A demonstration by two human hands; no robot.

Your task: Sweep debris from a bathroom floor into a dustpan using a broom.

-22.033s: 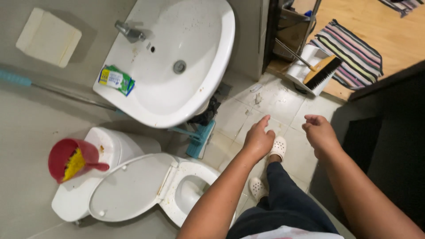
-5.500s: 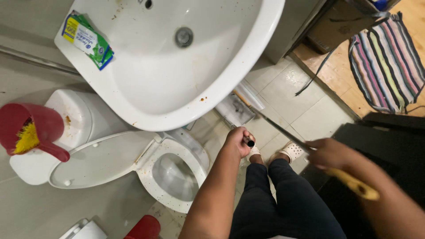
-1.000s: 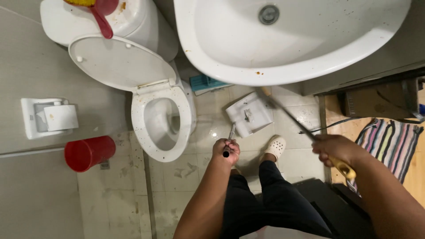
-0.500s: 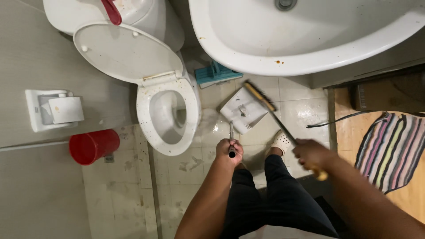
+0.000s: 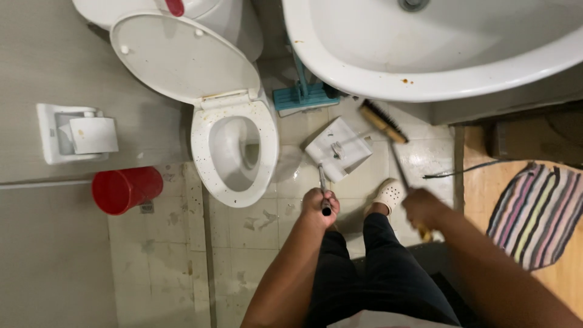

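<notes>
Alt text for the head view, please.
Seen from above in a bathroom, the left hand holds a white dustpan by its handle while the right hand holds a broom beside it, between toilet and sink.

1. Toilet (image 5: pixel 234 152), white, seat speckled w/ dirt, lid up; far-left part of tiled floor (image 5: pixel 255 231).
2. Red bin (image 5: pixel 124 189) at floor's left edge, by wall.
3. Paper-roll holder (image 5: pixel 76 133), white, on left wall above bin.
4. Sink (image 5: pixel 437 54), white, over floor's far-right corner.
5. Teal mop head (image 5: pixel 300 97) on floor btw toilet & sink.
6. Striped mat (image 5: pixel 534 212) on wood flooring past tiles' right edge.
</notes>
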